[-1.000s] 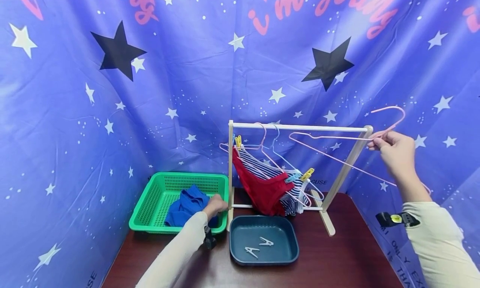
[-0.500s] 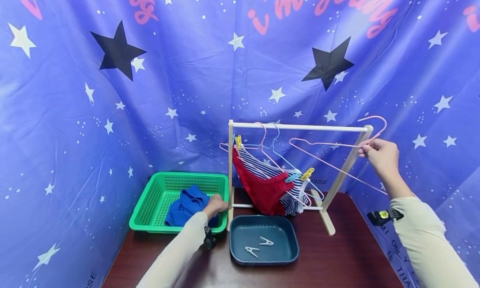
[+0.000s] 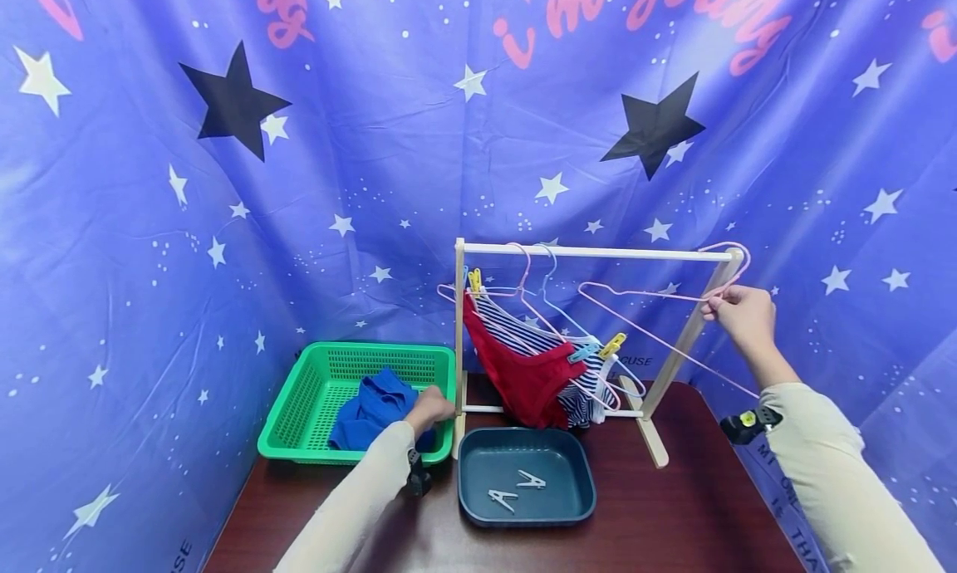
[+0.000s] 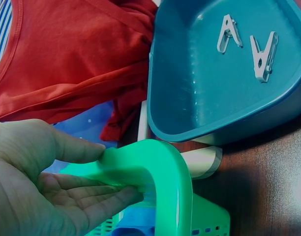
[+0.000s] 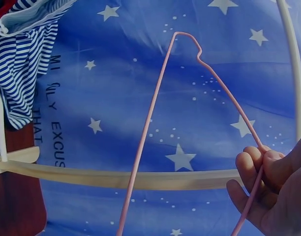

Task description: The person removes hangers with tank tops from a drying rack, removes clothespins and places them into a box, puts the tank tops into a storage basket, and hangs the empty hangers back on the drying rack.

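Right grip (image 3: 743,315) closed on pink hanger (image 5: 151,112), left grip (image 3: 431,408) on green basket (image 3: 374,348); brown tabletop (image 3: 650,511), starry blue curtain (image 3: 419,166).

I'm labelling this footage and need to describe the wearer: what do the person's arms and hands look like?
The left arm has a long cream fabric sleeve, the right arm a matching cream sleeve. The left hand and right hand are gloveless. Each wrist bears a small black device: the left one and the right one, which shows a yellow label.
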Tool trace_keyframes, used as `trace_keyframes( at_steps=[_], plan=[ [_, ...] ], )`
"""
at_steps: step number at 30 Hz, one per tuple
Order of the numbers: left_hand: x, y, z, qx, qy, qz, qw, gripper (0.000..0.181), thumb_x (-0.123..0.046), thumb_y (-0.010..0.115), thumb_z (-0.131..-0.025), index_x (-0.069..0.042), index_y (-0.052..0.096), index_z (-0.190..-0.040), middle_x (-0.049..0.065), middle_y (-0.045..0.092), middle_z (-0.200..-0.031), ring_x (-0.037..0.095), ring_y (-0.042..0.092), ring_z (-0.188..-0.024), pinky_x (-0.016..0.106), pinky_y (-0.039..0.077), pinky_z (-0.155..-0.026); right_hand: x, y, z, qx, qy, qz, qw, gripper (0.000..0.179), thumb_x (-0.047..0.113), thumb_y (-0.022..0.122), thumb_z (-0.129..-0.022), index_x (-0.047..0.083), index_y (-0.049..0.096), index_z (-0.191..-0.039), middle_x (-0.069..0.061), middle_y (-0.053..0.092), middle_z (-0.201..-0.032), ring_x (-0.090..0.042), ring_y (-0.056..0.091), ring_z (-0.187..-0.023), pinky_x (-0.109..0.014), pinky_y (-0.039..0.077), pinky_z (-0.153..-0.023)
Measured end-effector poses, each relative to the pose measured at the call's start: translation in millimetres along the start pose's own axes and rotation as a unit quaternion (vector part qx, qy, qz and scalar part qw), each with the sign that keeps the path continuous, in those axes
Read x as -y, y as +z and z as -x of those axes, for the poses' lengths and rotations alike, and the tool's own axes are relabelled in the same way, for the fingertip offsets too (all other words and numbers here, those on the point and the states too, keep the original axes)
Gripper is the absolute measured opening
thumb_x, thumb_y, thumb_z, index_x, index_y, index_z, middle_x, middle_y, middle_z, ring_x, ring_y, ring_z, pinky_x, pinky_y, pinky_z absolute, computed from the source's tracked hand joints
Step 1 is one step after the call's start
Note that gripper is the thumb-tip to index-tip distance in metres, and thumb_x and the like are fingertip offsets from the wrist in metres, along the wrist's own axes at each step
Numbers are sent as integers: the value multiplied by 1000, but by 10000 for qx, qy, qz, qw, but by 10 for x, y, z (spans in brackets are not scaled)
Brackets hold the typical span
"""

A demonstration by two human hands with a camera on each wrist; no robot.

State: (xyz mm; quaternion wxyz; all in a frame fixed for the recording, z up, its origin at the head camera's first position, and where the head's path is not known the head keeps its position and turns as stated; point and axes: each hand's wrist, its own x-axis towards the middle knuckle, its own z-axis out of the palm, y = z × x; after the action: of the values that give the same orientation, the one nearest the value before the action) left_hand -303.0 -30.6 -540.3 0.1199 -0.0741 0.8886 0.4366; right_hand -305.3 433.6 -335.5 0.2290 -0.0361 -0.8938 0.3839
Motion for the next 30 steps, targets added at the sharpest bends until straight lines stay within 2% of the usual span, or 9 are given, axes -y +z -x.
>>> trace_keyframes(
  at_steps=[3, 5, 8, 11, 14, 18, 23, 26, 30],
  plan=[
    [-6, 2, 15, 20, 1, 34, 10000, 37, 6, 67, -77, -13, 39, -62, 2, 37, -64, 18, 45, -57, 44, 60, -72, -19, 26, -15, -69, 105, 201, 9997, 25, 3, 59, -99, -19, 67, -107, 38, 50, -52, 20, 49, -50, -2, 41, -55],
    [-7, 7, 20, 29, -15, 52, 10000, 37, 6, 67, -78, -13, 39, -63, 1, 37, -64, 18, 46, -58, 45, 61, -74, -24, 43, -26, -122, 179, 382, 9990, 24, 5, 61, -99, -17, 69, -105, 31, 56, -53, 20, 47, -49, -3, 39, -55],
    [-8, 12, 19, 42, -78, 51, 9999, 38, 6, 67, -79, -13, 38, -64, 1, 36, -64, 18, 45, -58, 44, 61, -74, -26, 65, -34, -198, 213, 742, 9968, 23, 7, 63, -97, -15, 71, -99, 8, 68, -58, 16, 44, -50, -6, 36, -54],
    [0, 24, -2, 53, -152, -4, 9999, 39, 7, 66, -81, -13, 37, -65, 1, 34, -64, 17, 42, -57, 43, 60, -72, -44, 90, -34, -239, 187, 980, 9947, 22, 7, 64, -96, -14, 70, -93, -20, 75, -76, 9, 44, -55, -15, 39, -60],
    [9, 35, -25, 28, -169, -64, 9998, 38, 7, 65, -81, -13, 36, -65, 1, 34, -64, 17, 41, -55, 38, 56, -65, -73, 115, -33, -284, 154, 1120, 9932, 22, 7, 65, -95, -12, 68, -87, -29, 72, -89, -3, 50, -59, -29, 43, -65],
    [13, 42, -51, 10, -195, -92, 9998, 39, 7, 65, -80, -13, 36, -64, 1, 33, -63, 17, 40, -54, 35, 51, -60, -100, 148, -42, -284, 185, 1145, 9928, 22, 8, 65, -95, -11, 67, -83, -27, 73, -87, -11, 55, -63, -35, 44, -68],
    [17, 51, -61, -9, -204, -135, 9997, 36, 6, 66, -80, -12, 39, -65, 3, 37, -64, 19, 43, -57, 34, 50, -58, -113, 183, -51, -202, 295, 1008, 9943, 21, 7, 63, -96, -9, 68, -84, -21, 75, -78, 5, 46, -56, -42, 56, -75],
    [20, 55, -64, 0, -226, -161, 9996, 34, 6, 66, -79, -11, 40, -66, 3, 37, -65, 19, 44, -58, 31, 46, -55, -106, 196, -53, -188, 331, 900, 9952, 20, 6, 63, -95, -11, 67, -86, -23, 75, -79, 5, 46, -55, -53, 56, -87],
    [22, 52, -60, -2, -223, -145, 9996, 36, 6, 66, -79, -11, 39, -65, 3, 36, -64, 19, 43, -56, 33, 48, -56, -84, 206, -53, -144, 355, 877, 9954, 21, 7, 63, -96, -13, 67, -90, -28, 74, -86, 2, 50, -57, -58, 53, -93]
  ],
)
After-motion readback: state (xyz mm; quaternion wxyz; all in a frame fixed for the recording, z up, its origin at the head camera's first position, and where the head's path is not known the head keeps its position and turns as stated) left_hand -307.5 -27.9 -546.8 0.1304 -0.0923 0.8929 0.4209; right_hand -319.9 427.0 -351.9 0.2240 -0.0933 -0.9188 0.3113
